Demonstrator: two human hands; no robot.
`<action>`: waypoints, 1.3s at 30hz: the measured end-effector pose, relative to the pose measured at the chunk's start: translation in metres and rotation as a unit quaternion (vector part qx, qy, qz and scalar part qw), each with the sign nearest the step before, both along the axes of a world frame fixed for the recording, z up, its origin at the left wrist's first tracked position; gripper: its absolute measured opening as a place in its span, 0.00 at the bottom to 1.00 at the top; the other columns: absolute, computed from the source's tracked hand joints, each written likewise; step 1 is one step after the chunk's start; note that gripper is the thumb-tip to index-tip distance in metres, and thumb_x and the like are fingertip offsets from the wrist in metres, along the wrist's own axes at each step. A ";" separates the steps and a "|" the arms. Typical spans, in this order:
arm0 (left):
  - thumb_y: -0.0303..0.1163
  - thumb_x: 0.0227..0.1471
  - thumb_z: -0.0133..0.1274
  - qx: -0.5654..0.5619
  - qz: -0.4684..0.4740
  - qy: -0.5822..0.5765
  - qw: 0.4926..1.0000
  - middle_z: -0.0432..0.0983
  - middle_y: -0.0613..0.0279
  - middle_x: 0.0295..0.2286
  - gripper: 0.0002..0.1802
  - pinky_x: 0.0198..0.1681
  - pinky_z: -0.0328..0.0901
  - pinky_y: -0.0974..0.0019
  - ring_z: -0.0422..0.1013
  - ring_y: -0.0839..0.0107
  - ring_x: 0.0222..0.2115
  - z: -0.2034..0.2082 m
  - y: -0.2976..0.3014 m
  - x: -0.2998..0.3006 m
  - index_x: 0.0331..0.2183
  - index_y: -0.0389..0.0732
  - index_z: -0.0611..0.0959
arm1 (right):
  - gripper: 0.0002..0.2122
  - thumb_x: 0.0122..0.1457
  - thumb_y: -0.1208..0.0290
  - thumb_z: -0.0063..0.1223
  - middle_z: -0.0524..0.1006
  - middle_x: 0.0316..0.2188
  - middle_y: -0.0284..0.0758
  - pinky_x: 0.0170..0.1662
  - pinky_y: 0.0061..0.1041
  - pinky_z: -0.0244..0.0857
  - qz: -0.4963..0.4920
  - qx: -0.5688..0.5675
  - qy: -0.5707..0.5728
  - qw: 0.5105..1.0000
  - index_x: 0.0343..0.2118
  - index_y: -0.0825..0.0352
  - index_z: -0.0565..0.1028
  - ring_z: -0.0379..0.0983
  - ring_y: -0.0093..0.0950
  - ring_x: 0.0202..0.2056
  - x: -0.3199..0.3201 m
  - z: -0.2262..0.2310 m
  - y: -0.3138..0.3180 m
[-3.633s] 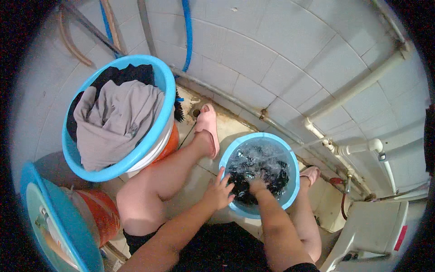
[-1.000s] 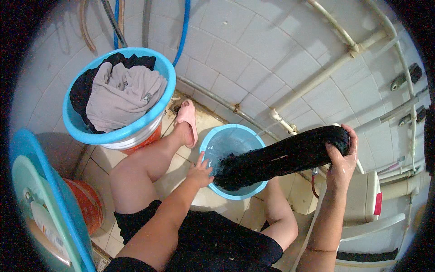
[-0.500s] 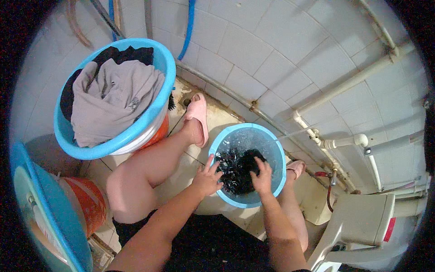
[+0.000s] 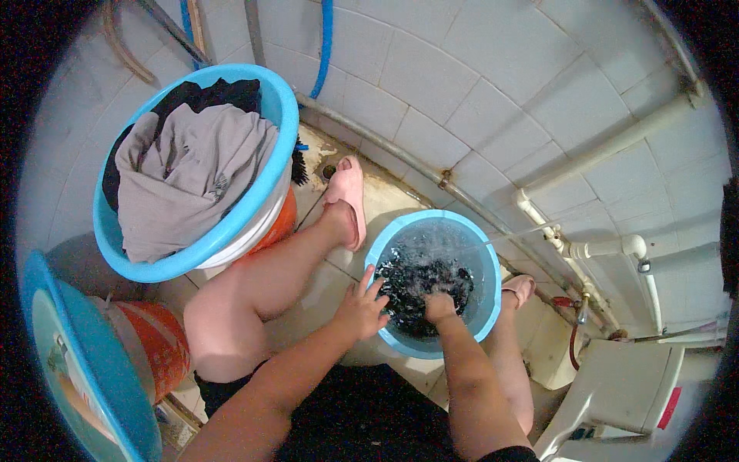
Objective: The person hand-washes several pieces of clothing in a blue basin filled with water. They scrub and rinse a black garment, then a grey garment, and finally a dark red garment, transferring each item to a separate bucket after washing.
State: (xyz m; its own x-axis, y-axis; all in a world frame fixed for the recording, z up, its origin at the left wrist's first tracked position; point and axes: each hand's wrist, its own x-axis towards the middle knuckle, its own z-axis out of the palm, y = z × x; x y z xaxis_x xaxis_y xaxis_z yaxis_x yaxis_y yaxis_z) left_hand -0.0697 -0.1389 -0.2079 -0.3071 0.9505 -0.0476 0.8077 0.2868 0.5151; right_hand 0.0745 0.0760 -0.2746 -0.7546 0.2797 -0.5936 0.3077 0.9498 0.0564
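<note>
A light-blue basin (image 4: pixel 490 308) of water stands on the floor between my feet. Dark cloth (image 4: pixel 412 289) lies under the splashing, bubbly surface. My right hand (image 4: pixel 440 308) is dipped into the water over the cloth, its fingers hidden, so whether it grips the cloth does not show. At the basin's left rim, my left hand (image 4: pixel 363 308) has its fingers spread and holds nothing. A thin stream of water (image 4: pixel 516 233) arcs in from the right side.
Up left, a larger blue basin (image 4: pixel 289 131) holds grey cloth (image 4: pixel 192 173) and black cloth, raised on a bucket. Another blue basin (image 4: pixel 85 362) leans beside a red bucket (image 4: pixel 154 339) at lower left. Pipes (image 4: pixel 608 146) run along the tiled wall. A white toilet (image 4: pixel 623 385) stands at lower right.
My right hand has gone from above the dark cloth down into the water. The cloth has sunk and spread. My left hand remains by the rim, fingers apart.
</note>
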 end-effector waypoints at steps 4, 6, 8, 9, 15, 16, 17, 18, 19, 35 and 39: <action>0.47 0.45 0.50 -0.022 0.000 -0.002 1.000 0.52 0.52 0.56 0.22 0.53 0.48 0.37 0.30 0.50 0.61 0.007 0.001 0.000 0.39 0.44 0.76 | 0.25 0.42 0.79 0.49 0.73 0.40 0.46 0.43 0.36 0.67 -0.180 -0.049 0.060 0.981 0.48 0.56 0.70 0.73 0.42 0.39 -0.001 0.102 -0.031; 0.48 0.46 0.49 -0.046 -0.001 -0.002 0.999 0.51 0.53 0.56 0.22 0.54 0.48 0.36 0.29 0.51 0.61 0.011 0.004 0.000 0.40 0.44 0.76 | 0.26 0.40 0.81 0.50 0.74 0.39 0.47 0.44 0.36 0.66 -0.225 -0.078 0.164 0.957 0.47 0.57 0.71 0.72 0.43 0.40 0.010 0.131 -0.035; 0.48 0.47 0.48 -0.076 -0.009 -0.007 0.997 0.51 0.53 0.56 0.22 0.54 0.47 0.36 0.28 0.52 0.61 0.014 0.008 0.001 0.41 0.44 0.76 | 0.26 0.41 0.83 0.48 0.74 0.38 0.48 0.44 0.37 0.67 -0.236 -0.125 0.301 0.916 0.48 0.55 0.71 0.72 0.46 0.40 0.043 0.156 -0.020; 0.48 0.48 0.47 -0.099 -0.009 -0.009 0.995 0.48 0.55 0.58 0.23 0.56 0.43 0.37 0.26 0.53 0.61 0.017 0.008 0.000 0.43 0.45 0.75 | 0.26 0.39 0.85 0.47 0.74 0.39 0.46 0.45 0.35 0.66 -0.265 -0.136 0.317 0.900 0.46 0.57 0.72 0.72 0.45 0.41 0.046 0.184 -0.018; 0.50 0.48 0.46 -0.143 -0.010 0.010 0.990 0.47 0.55 0.58 0.27 0.58 0.35 0.36 0.24 0.52 0.61 0.030 0.006 -0.001 0.48 0.48 0.71 | 0.25 0.35 0.90 0.43 0.75 0.38 0.35 0.50 0.24 0.60 -0.348 -0.136 0.554 0.744 0.41 0.68 0.72 0.70 0.28 0.43 0.045 0.352 -0.028; 0.51 0.50 0.44 -0.170 -0.016 0.020 0.985 0.45 0.57 0.59 0.27 0.59 0.33 0.38 0.22 0.55 0.61 0.037 0.007 -0.002 0.50 0.49 0.70 | 0.25 0.35 0.90 0.42 0.74 0.38 0.35 0.49 0.24 0.61 -0.361 -0.110 0.579 0.723 0.41 0.68 0.73 0.70 0.27 0.42 0.047 0.372 -0.027; 0.51 0.50 0.44 -0.191 -0.019 0.025 0.981 0.45 0.58 0.60 0.28 0.59 0.30 0.38 0.22 0.54 0.61 0.038 0.004 -0.004 0.52 0.50 0.68 | 0.25 0.35 0.90 0.42 0.74 0.38 0.35 0.49 0.23 0.61 -0.340 -0.139 0.621 0.693 0.42 0.68 0.72 0.70 0.27 0.41 0.043 0.395 -0.036; 0.51 0.51 0.43 -0.189 -0.025 0.030 0.981 0.45 0.58 0.60 0.29 0.59 0.28 0.39 0.22 0.55 0.61 0.040 0.007 -0.001 0.52 0.50 0.68 | 0.25 0.35 0.89 0.41 0.74 0.38 0.35 0.48 0.23 0.61 -0.325 -0.156 0.660 0.660 0.42 0.69 0.72 0.70 0.27 0.41 0.044 0.420 -0.046; 0.51 0.51 0.42 -0.191 -0.020 0.038 0.981 0.45 0.58 0.60 0.29 0.59 0.27 0.40 0.22 0.57 0.61 0.041 0.006 -0.002 0.52 0.49 0.68 | 0.26 0.35 0.89 0.41 0.73 0.39 0.36 0.48 0.23 0.62 -0.300 -0.176 0.694 0.630 0.43 0.69 0.71 0.70 0.27 0.41 0.040 0.434 -0.052; 0.37 0.52 0.39 -0.086 -0.142 0.116 0.979 0.64 0.65 0.51 0.17 0.61 0.28 0.46 0.42 0.65 0.60 0.022 0.016 0.010 0.38 0.43 0.80 | 0.29 0.32 0.85 0.53 0.67 0.46 0.41 0.54 0.30 0.55 -0.301 -0.052 0.558 0.772 0.45 0.67 0.67 0.62 0.39 0.50 0.008 0.193 -0.020; 0.37 0.50 0.41 -0.067 -0.126 0.094 0.985 0.66 0.64 0.49 0.16 0.61 0.27 0.46 0.44 0.65 0.60 0.016 0.013 0.007 0.35 0.42 0.81 | 0.28 0.36 0.82 0.56 0.64 0.50 0.44 0.56 0.34 0.52 -0.289 -0.065 0.481 0.825 0.47 0.66 0.66 0.59 0.43 0.53 -0.007 0.106 -0.026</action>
State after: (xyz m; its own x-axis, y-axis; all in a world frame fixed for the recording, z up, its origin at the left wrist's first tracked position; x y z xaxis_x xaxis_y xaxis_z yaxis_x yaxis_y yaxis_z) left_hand -0.0622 -0.1260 -0.1918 -0.0766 0.9869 -0.1421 0.9398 0.1190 0.3203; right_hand 0.0678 0.0498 -0.1685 -0.6565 0.7393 0.1498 0.5545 0.6076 -0.5686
